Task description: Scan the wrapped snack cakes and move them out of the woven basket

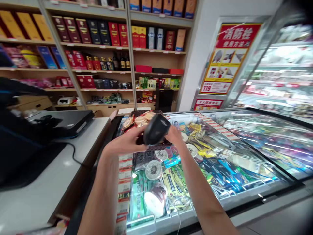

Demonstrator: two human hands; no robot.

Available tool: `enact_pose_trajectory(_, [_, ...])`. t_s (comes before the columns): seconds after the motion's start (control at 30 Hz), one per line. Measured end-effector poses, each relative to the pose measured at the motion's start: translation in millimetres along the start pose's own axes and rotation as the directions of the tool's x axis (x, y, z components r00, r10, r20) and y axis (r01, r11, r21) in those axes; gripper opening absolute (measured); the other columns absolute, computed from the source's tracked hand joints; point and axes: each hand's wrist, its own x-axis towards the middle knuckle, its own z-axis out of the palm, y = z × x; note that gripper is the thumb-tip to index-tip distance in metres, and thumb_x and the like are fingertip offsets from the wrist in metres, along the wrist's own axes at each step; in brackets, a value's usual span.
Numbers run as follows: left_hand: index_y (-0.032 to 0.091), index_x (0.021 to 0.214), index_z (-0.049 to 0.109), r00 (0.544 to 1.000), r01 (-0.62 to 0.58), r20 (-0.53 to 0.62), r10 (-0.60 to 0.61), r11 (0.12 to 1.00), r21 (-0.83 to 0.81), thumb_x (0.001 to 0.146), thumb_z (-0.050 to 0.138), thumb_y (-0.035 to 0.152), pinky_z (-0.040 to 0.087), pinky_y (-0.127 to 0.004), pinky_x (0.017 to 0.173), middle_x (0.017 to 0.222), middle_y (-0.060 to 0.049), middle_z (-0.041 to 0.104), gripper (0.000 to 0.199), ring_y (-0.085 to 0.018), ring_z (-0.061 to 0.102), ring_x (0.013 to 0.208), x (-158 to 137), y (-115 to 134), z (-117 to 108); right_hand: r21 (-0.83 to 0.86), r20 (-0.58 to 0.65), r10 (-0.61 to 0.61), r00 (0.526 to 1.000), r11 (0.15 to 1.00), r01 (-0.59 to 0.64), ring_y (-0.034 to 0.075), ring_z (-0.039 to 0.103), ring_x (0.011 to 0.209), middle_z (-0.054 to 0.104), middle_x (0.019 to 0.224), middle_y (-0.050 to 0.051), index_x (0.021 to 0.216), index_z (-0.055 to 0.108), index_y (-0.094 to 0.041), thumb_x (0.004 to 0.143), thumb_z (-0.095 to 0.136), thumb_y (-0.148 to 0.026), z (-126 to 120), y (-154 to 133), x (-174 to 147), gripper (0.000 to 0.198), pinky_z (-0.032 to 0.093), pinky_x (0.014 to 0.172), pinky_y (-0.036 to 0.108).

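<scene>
Both my hands hold a black handheld device (156,129), likely a barcode scanner, above the glass lid of a chest freezer (244,182). My left hand (128,142) grips its lower left side. My right hand (174,134) holds its right side, partly hidden behind the device. Under my hands, on the freezer lid, sits a dark tray of round packaged snacks (137,120). Ice creams and frozen packs (156,182) show through the glass below.
A white counter (61,169) on the left carries a black laptop-like unit (66,122) and a cable (73,153). Shelves of boxed goods and bottles (107,49) fill the back wall. A red and yellow poster (228,57) and an open chiller (281,75) stand at right.
</scene>
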Motion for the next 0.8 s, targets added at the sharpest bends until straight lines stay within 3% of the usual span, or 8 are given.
enact_pose_trajectory(0.03, [0.019, 0.11, 0.065, 0.992, 0.036, -0.118, -0.041, 0.998, -0.051, 0.074, 0.07, 0.031, 0.051, -0.03, 0.079, 0.104, -0.006, 0.072, 0.038, -0.024, 0.065, 0.093, -2.1, -2.2, -3.7, -0.003, -0.011, 0.004, 1.0, 1.0, -0.004, 0.027, 0.061, 0.108, 0.067, 0.112, 0.012, 0.106, 0.068, -0.02, 0.087, 0.057, -0.024, -1.8, -1.0, 1.0, 0.022, 0.045, 0.085, 0.033])
enact_pose_trajectory(0.1, [0.02, 0.099, 0.066, 0.932, 0.12, -0.327, -0.156, 0.985, -0.125, 0.074, 0.071, 0.036, 0.05, -0.029, 0.069, 0.088, -0.004, 0.07, 0.03, -0.022, 0.063, 0.08, -4.3, -7.1, -7.1, 0.026, -0.044, 0.009, 0.999, 1.0, -0.008, 0.027, 0.062, 0.106, 0.068, 0.109, 0.01, 0.104, 0.068, -0.021, 0.084, 0.059, -0.023, -6.8, -1.9, 2.8, 0.022, 0.044, 0.084, 0.033])
enact_pose_trajectory(0.17, [0.023, 0.099, 0.067, 0.888, 0.16, -0.41, -0.209, 0.976, -0.151, 0.071, 0.076, 0.04, 0.05, -0.03, 0.07, 0.092, -0.004, 0.071, 0.034, -0.024, 0.063, 0.085, -3.9, -10.3, -7.7, 0.095, -0.082, 0.014, 0.997, 0.995, -0.007, 0.026, 0.062, 0.104, 0.069, 0.108, 0.008, 0.103, 0.067, -0.023, 0.082, 0.059, -0.024, -13.2, -0.5, 3.6, 0.022, 0.043, 0.082, 0.031])
enact_pose_trajectory(0.27, [0.025, 0.098, 0.069, 0.896, 0.192, -0.382, -0.227, 0.973, -0.13, 0.068, 0.08, 0.044, 0.05, -0.031, 0.072, 0.096, -0.004, 0.071, 0.037, -0.025, 0.062, 0.089, -0.8, -12.8, -7.7, 0.198, -0.108, 0.045, 0.993, 0.98, -0.023, 0.023, 0.063, 0.098, 0.07, 0.102, 0.005, 0.101, 0.066, -0.024, 0.082, 0.059, -0.026, -23.2, 6.7, 3.8, 0.02, 0.042, 0.077, 0.029])
enact_pose_trajectory(0.4, [0.022, 0.084, 0.064, 0.89, 0.3, -0.301, -0.342, 0.937, -0.178, 0.067, 0.08, 0.047, 0.04, -0.027, 0.053, 0.062, 0.001, 0.059, 0.034, -0.019, 0.052, 0.059, 4.1, -24.8, -6.6, 0.36, -0.155, 0.12, 0.981, 0.931, -0.058, 0.021, 0.064, 0.087, 0.07, 0.093, 0.004, 0.108, 0.062, -0.023, 0.085, 0.06, -0.034, -33.3, 23.1, 5.5, 0.026, 0.042, 0.075, 0.028])
enact_pose_trajectory(0.53, [0.021, 0.072, 0.058, 0.86, 0.389, -0.264, -0.436, 0.896, -0.214, 0.065, 0.079, 0.054, 0.038, -0.027, 0.051, 0.055, 0.001, 0.056, 0.039, -0.018, 0.05, 0.055, 8.4, -36.0, -1.1, 0.577, -0.214, 0.216, 0.953, 0.815, -0.055, 0.017, 0.063, 0.079, 0.07, 0.09, 0.002, 0.116, 0.06, -0.021, 0.088, 0.059, -0.044, -42.9, 41.0, 5.6, 0.036, 0.042, 0.07, 0.025])
enact_pose_trajectory(0.67, [0.021, 0.062, 0.056, 0.863, 0.392, -0.268, -0.429, 0.902, -0.183, 0.066, 0.076, 0.058, 0.038, -0.027, 0.051, 0.051, 0.0, 0.056, 0.042, -0.017, 0.05, 0.052, 12.8, -27.6, 7.4, 0.636, -0.254, 0.285, 0.924, 0.769, -0.062, 0.016, 0.062, 0.08, 0.071, 0.091, 0.004, 0.108, 0.066, -0.02, 0.092, 0.056, -0.043, -52.3, 55.4, 2.7, 0.031, 0.043, 0.069, 0.025])
enact_pose_trajectory(0.8, [0.019, 0.066, 0.06, 0.879, 0.368, -0.254, -0.404, 0.912, -0.18, 0.067, 0.075, 0.058, 0.037, -0.026, 0.049, 0.052, -0.001, 0.059, 0.041, -0.017, 0.051, 0.05, 21.6, -19.7, 16.4, 0.682, -0.239, 0.291, 0.926, 0.73, -0.053, 0.015, 0.062, 0.081, 0.071, 0.093, 0.004, 0.107, 0.069, -0.02, 0.09, 0.059, -0.04, -58.6, 61.8, -0.8, 0.028, 0.043, 0.07, 0.025])
